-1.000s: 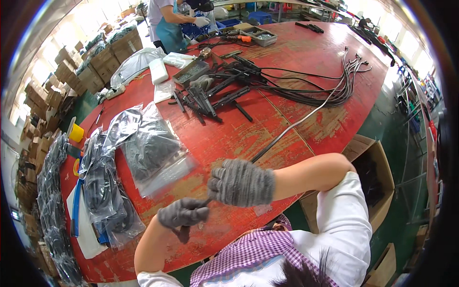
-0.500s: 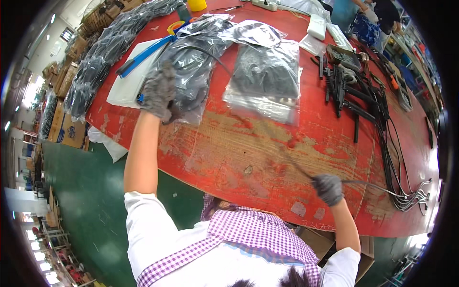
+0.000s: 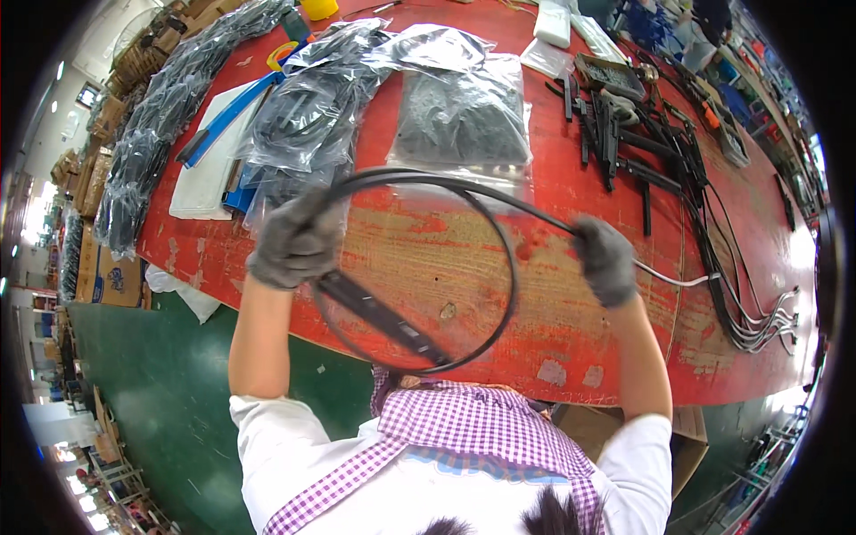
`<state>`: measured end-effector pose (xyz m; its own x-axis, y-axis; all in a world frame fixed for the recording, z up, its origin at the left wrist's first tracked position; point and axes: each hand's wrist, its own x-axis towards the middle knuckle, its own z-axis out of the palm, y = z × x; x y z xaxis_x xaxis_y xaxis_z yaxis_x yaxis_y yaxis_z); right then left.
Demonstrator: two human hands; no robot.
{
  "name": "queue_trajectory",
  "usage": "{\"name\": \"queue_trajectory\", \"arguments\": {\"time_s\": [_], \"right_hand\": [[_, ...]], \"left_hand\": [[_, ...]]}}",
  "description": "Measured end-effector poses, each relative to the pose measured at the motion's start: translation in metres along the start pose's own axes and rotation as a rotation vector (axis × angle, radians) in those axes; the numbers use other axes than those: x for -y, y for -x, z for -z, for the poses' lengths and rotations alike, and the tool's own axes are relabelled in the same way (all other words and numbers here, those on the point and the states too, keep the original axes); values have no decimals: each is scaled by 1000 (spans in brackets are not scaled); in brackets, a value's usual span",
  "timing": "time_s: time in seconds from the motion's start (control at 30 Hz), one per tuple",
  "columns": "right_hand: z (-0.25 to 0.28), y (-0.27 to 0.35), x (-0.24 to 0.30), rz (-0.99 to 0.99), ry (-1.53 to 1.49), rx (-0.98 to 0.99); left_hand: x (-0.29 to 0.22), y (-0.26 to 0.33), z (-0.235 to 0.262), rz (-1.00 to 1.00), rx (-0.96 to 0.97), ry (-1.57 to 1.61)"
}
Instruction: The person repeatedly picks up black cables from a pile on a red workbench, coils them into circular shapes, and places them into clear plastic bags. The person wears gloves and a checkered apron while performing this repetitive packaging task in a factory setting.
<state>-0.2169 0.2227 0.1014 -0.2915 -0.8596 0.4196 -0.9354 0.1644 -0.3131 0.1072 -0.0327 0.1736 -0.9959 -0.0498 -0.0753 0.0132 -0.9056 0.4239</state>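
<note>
A black cable (image 3: 514,276) hangs coiled in a wide loop between my two hands, above the bare front of the table. My left hand (image 3: 299,241), in a grey glove, is closed round the cable's left side. Just below that hand, a long flat black bar (image 3: 383,314) with small slots slants down across the inside of the loop. My right hand (image 3: 606,260), gloved too, grips the cable's stretch on the right. Beyond it, a pale cable end (image 3: 673,278) trails off over the table. The fingertips of both hands are partly hidden.
The worn red table (image 3: 571,312) carries clear bags of black cables (image 3: 308,116), a flat clear bag stack (image 3: 459,125) and a blue-edged white pad (image 3: 201,183). Black bar parts (image 3: 611,147) and bundled cables (image 3: 736,308) lie right. An open cardboard box (image 3: 691,437) stands below the front edge.
My left hand has come down and nearer, and the cable now forms a loop with the black bar inside it. My right hand has risen away from the table's front edge.
</note>
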Motion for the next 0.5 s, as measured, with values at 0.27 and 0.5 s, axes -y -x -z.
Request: {"name": "queue_trajectory", "arguments": {"time_s": [0.27, 0.5], "right_hand": [[3, 98, -48, -6, 189, 571], [19, -29, 141, 336, -191, -50]], "left_hand": [[-36, 35, 22, -127, 24, -47], [59, -69, -41, 40, -562, -1310]]}}
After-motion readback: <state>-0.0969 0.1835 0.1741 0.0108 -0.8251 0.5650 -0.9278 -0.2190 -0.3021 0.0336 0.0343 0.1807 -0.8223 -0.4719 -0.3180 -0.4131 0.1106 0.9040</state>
